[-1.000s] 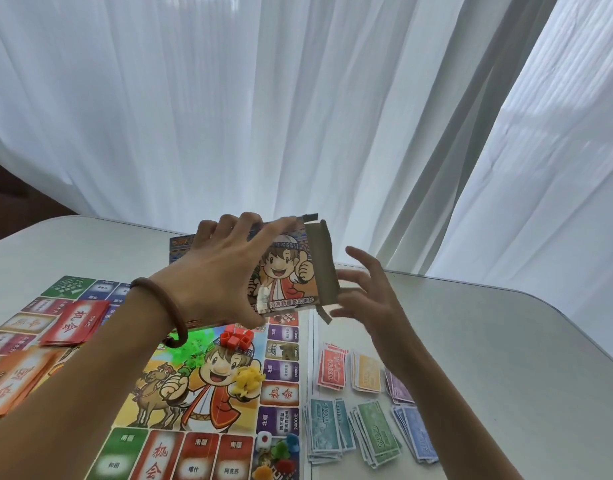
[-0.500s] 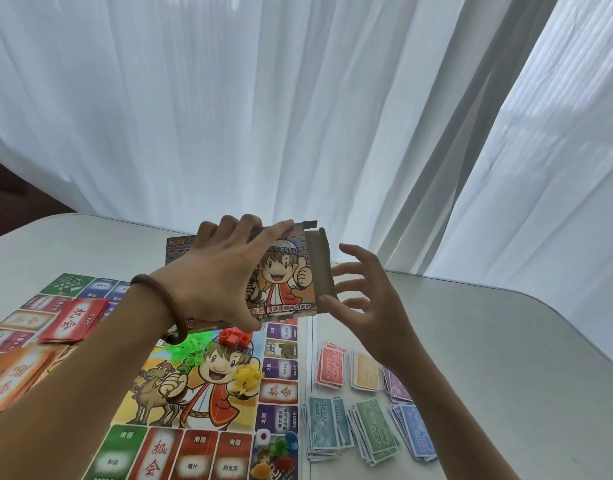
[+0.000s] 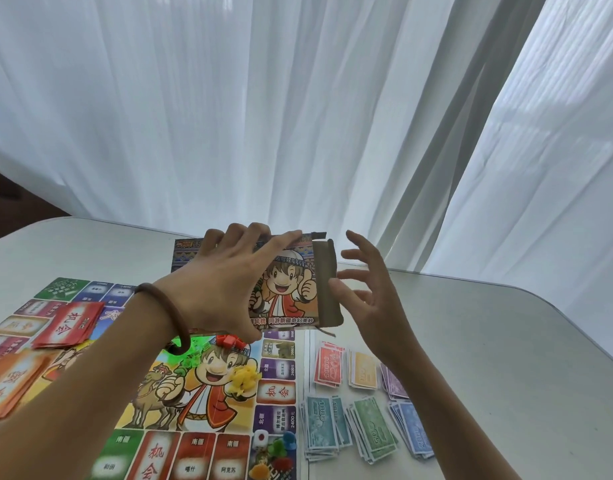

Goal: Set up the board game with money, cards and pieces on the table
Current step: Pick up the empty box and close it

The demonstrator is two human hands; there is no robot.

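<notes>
My left hand (image 3: 225, 289) grips the game box (image 3: 291, 292), a flat cardboard box with a cartoon boy on it, held up above the board's far edge. The box's brown end flap (image 3: 327, 282) stands open toward my right hand (image 3: 367, 296), whose fingers are spread and whose thumb touches the flap. The game board (image 3: 194, 393) lies flat below, with red (image 3: 228, 340), green (image 3: 185, 349) and yellow (image 3: 245, 377) plastic pieces at its middle. Piles of paper money (image 3: 363, 403) lie in two rows right of the board.
Red cards (image 3: 71, 323) and orange cards (image 3: 10, 382) lie on the board's left part. A die (image 3: 261, 439) and coloured pawns (image 3: 280, 448) sit on the board's near right corner. The white table (image 3: 505, 358) stretches right; sheer curtains hang behind it.
The box has stayed in my left hand, shifting slightly. My right hand has opened its fingers wider and risen beside the end flap.
</notes>
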